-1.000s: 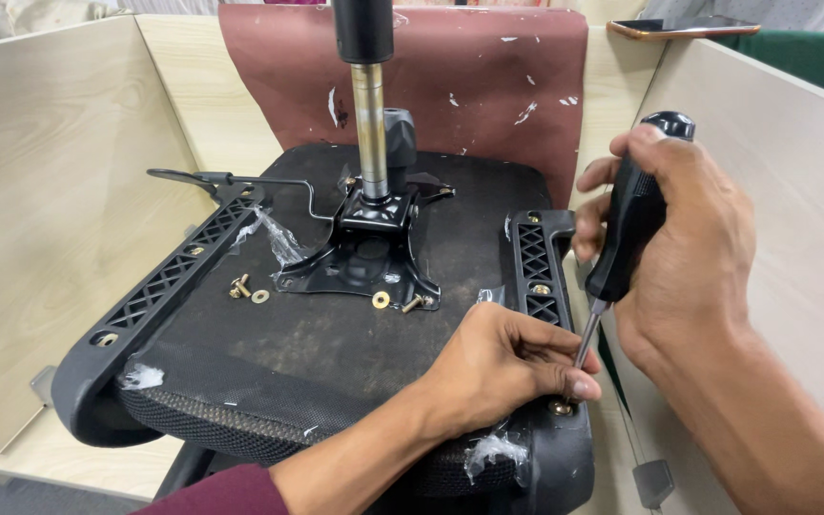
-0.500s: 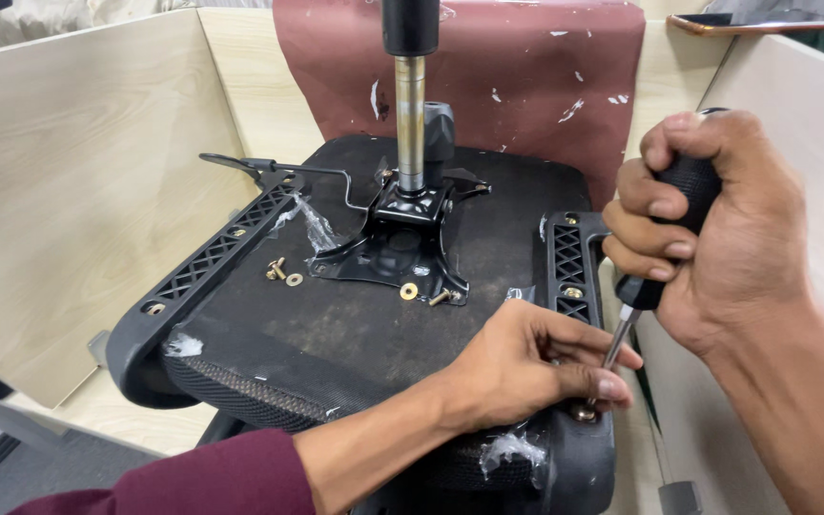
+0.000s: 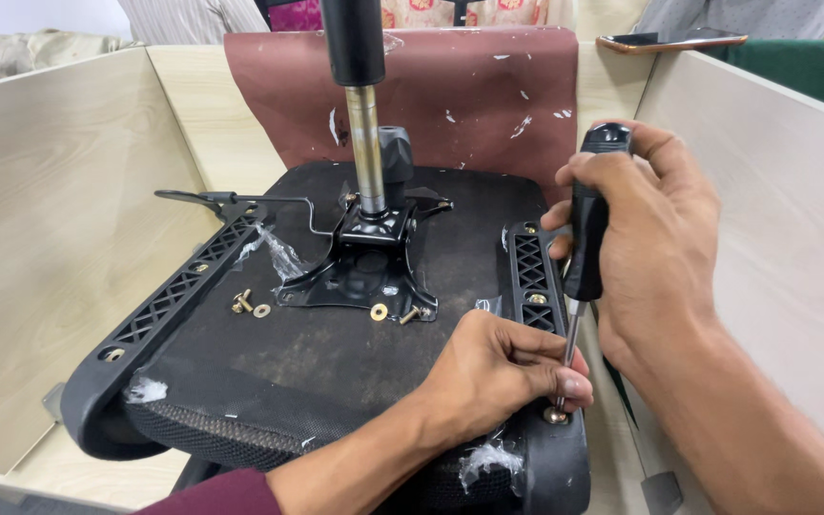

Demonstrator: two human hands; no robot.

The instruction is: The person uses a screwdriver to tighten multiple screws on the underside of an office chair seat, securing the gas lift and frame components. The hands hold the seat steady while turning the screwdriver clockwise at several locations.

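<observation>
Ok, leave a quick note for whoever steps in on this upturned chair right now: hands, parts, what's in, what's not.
Right hand: gripping the black-handled screwdriver upright, tip on the brass screw at the near end of the right armrest bracket.
Left hand: resting on the chair seat underside, fingertips steadying the screwdriver shaft by the screw.
Seat lies upside down, gas lift column pointing up from the centre plate.
Done: one screw sits further up the right bracket.
Left: loose screws and washers lie near the left armrest bracket, more by the plate.
</observation>
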